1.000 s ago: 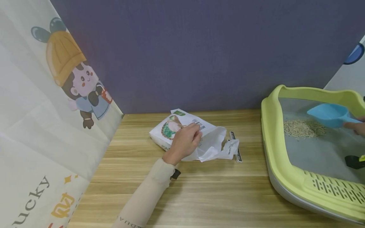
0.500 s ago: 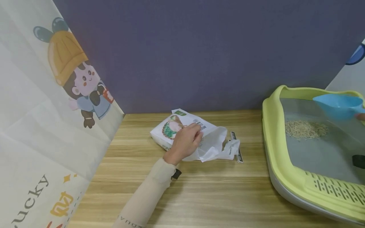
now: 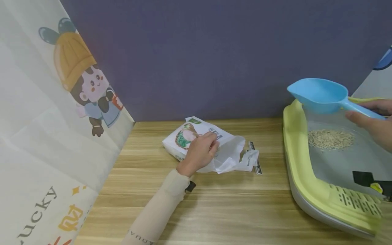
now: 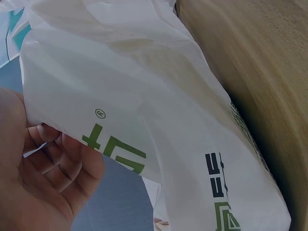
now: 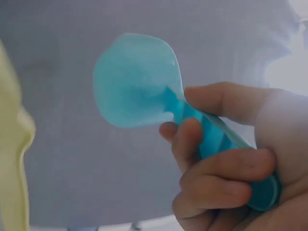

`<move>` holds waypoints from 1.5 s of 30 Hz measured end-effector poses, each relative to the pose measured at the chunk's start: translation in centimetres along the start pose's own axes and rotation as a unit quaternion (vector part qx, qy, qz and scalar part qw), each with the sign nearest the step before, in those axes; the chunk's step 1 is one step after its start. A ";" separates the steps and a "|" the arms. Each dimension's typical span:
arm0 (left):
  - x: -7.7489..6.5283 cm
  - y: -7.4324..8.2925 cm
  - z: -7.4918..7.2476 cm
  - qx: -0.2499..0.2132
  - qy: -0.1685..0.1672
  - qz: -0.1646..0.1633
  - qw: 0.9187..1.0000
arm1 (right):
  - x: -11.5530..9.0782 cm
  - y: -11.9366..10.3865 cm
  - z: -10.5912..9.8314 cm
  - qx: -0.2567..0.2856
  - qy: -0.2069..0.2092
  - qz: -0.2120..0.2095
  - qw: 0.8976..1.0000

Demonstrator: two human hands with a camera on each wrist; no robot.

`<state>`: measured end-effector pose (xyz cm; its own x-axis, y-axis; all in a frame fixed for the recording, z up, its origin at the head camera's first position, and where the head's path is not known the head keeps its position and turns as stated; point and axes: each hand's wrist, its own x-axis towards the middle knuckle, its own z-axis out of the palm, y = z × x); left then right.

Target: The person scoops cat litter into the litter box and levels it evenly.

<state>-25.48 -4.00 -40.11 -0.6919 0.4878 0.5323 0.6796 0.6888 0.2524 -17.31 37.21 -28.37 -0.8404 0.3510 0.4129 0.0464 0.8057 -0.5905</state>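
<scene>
A white printed plastic bag (image 3: 228,148), torn at its right end, lies on the wooden table. My left hand (image 3: 200,151) is on top of it; in the left wrist view the curled fingers of that hand (image 4: 53,163) hold the bag's edge (image 4: 120,91). My right hand (image 3: 375,124) grips a blue scoop (image 3: 321,93) by its handle, above the back left rim of the litter box (image 3: 301,170). No pellets show in the scoop's bowl. In the right wrist view several fingers (image 5: 224,168) wrap round the ridged handle, thumb along its upper side.
A pile of pale pellets (image 3: 330,139) lies on the grey floor of the litter box. A black and white strip (image 3: 258,166) sits partly under the bag's torn end. A dark panel (image 3: 208,61) stands behind the table (image 3: 232,207), and a printed white sheet (image 3: 39,119) borders the left.
My right hand has raised the blue scoop from inside the litter box and moved it left, above the rim. The left hand and the bag stay in place.
</scene>
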 end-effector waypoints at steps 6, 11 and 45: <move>0.0 0.0 0.0 0.000 0.000 -0.001 1.000 | -2.8 -4.4 0.5 -0.009 -0.079 -0.091 0.993; 0.0 0.0 0.0 0.003 -0.001 -0.003 1.000 | -4.3 -6.4 1.3 -0.070 -0.154 -0.156 0.973; -0.1 0.6 -0.1 -0.004 -0.015 -0.001 1.000 | -7.9 -10.7 11.3 -0.032 -0.341 -0.223 0.913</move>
<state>-25.03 -3.70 -39.96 -0.6998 0.5032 0.5070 0.6808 0.6847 0.2601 -17.33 20.40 -33.14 -0.9230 -0.3797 0.0627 -0.3696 0.8293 -0.4191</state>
